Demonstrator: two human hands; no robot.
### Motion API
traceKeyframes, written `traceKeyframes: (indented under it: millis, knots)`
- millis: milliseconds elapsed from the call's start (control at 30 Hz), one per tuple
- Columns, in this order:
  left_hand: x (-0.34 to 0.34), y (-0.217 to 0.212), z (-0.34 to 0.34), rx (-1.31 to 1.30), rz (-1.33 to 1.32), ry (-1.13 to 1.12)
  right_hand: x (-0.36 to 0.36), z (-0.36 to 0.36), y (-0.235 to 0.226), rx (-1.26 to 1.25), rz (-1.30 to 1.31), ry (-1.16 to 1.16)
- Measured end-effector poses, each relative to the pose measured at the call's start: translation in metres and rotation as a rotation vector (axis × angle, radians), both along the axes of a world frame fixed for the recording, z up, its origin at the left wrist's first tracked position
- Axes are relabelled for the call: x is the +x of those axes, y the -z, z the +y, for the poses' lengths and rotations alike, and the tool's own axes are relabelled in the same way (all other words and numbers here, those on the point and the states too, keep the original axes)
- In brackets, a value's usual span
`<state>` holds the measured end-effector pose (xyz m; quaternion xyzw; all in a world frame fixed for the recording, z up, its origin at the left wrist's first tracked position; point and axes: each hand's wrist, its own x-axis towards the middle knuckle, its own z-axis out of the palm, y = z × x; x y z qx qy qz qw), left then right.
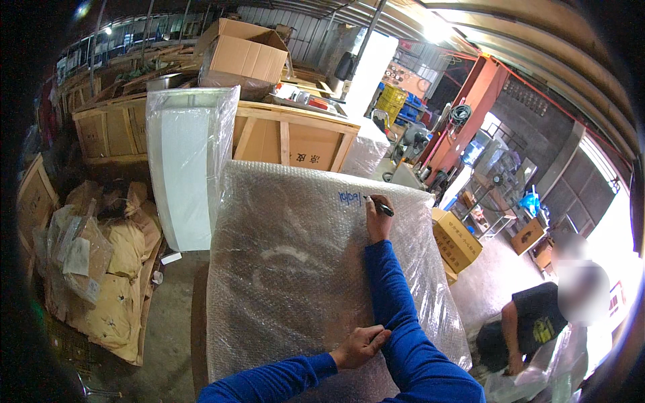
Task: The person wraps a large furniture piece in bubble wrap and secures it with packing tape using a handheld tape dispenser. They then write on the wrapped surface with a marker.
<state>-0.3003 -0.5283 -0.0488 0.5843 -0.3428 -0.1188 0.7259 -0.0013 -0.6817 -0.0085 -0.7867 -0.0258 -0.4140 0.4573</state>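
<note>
My right hand [379, 221] is closed round a dark marker pen [385, 210]. Its tip is at the far part of a large flat panel wrapped in bubble wrap [289, 269]. Short blue handwriting [349, 197] runs along the wrap just left of the pen. My left hand [361, 347] is closed lower down over the panel, with its curled fingers against the blue sleeve [392, 289] of my right forearm and seemingly pinching it. Part of the left fingertips is hidden.
Left of the panel stands a plastic-wrapped white panel [183, 164], with a wooden crate [295, 138] behind. An open cardboard box [245, 50] sits higher up. Yellowish padding [111, 295] fills the left side. At right are a carton [457, 243] and another person [531, 322] handling clear plastic.
</note>
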Motion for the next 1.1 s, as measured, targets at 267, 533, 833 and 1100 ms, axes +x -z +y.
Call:
traceKeyframes:
  millis: [267, 533, 833, 1100]
  knots:
    - [0.000, 0.005, -0.004, -0.003, -0.023, -0.011, -0.002, 0.003, -0.004, -0.001, -0.043, -0.078]
    - [-0.003, 0.000, -0.003, -0.011, -0.027, -0.040, 0.002, -0.003, 0.000, -0.089, -0.020, -0.044]
    - [0.001, 0.001, 0.002, 0.014, 0.009, 0.004, 0.002, 0.006, -0.004, 0.050, -0.076, 0.014]
    - [-0.005, -0.003, 0.001, -0.011, 0.014, 0.015, -0.002, -0.006, 0.002, -0.029, -0.063, 0.112]
